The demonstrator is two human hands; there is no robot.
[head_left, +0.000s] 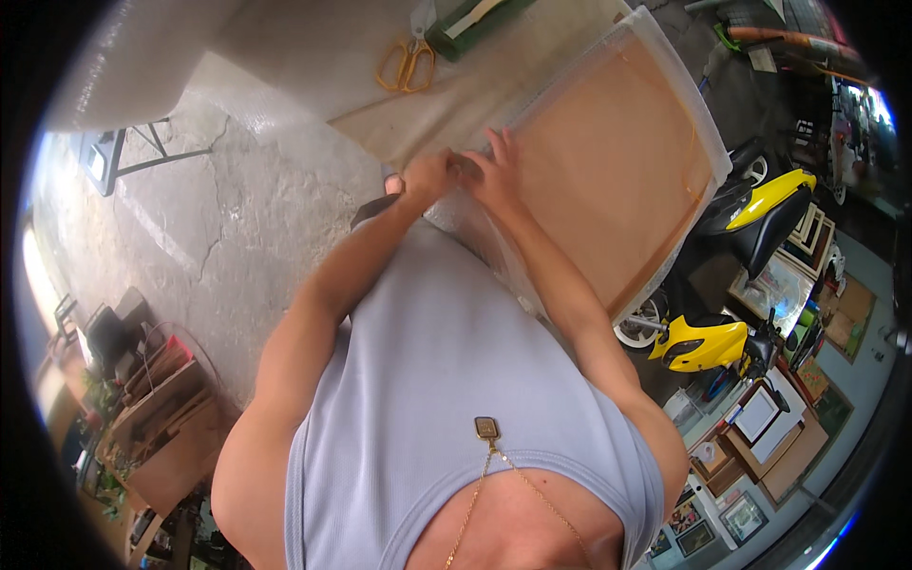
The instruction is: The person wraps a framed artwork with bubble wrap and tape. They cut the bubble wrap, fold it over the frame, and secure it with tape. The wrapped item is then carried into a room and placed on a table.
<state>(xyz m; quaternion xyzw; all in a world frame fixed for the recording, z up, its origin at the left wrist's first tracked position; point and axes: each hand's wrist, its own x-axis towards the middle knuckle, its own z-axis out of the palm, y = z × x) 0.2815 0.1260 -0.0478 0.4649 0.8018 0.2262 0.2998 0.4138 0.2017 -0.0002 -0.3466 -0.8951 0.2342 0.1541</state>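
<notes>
My left hand (pixel 430 178) is closed, its fingertips at the near edge of clear plastic wrap (pixel 475 223). Right beside it, my right hand (pixel 496 176) pinches the same wrap between thumb and forefinger, with its other fingers raised. The fingertips of both hands nearly meet. To the right lies a large flat brown panel (pixel 608 161), bordered by a translucent wrapped edge (pixel 655 38). Beyond my hands, yellow-handled scissors (pixel 407 68) rest on the brown-covered work surface (pixel 380 123), next to a green box-like object (pixel 475 27).
A big roll of translucent wrap (pixel 133 57) stands at the upper left, above the concrete floor (pixel 180 218). A yellow and black motor scooter (pixel 708 344) is parked close on the right. Wooden boxes (pixel 171 427) pile up at lower left; frames (pixel 760 413) lean at lower right.
</notes>
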